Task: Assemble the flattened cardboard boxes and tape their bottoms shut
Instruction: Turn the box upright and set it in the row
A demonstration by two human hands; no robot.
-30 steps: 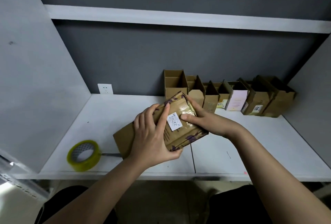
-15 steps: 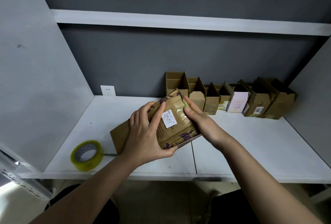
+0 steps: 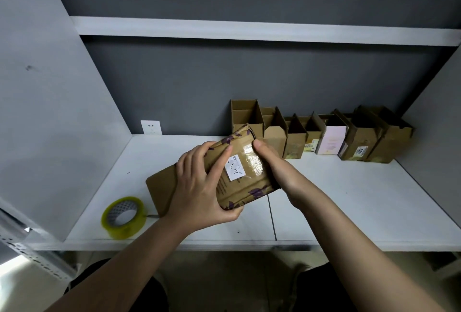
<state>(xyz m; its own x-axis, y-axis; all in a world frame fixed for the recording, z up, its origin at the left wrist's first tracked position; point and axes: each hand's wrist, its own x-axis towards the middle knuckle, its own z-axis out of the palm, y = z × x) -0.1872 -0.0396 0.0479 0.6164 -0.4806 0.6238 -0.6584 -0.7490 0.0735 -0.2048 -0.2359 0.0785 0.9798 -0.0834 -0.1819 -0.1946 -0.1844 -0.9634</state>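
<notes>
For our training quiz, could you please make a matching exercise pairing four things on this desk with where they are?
Things:
1. tape roll
2. printed box
3. wall socket
4. row of open boxes

Places:
A. standing along the back wall, at the right
B. on the wall above the desk's back left
C. held in both hands
D. lying near the desk's front left edge

Pairs: 1-D, 2-C, 3-B, 4-A

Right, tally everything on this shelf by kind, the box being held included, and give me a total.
upright boxes in the back row: 7
held box: 1
tape roll: 1
wall socket: 1
Total: 10
</notes>
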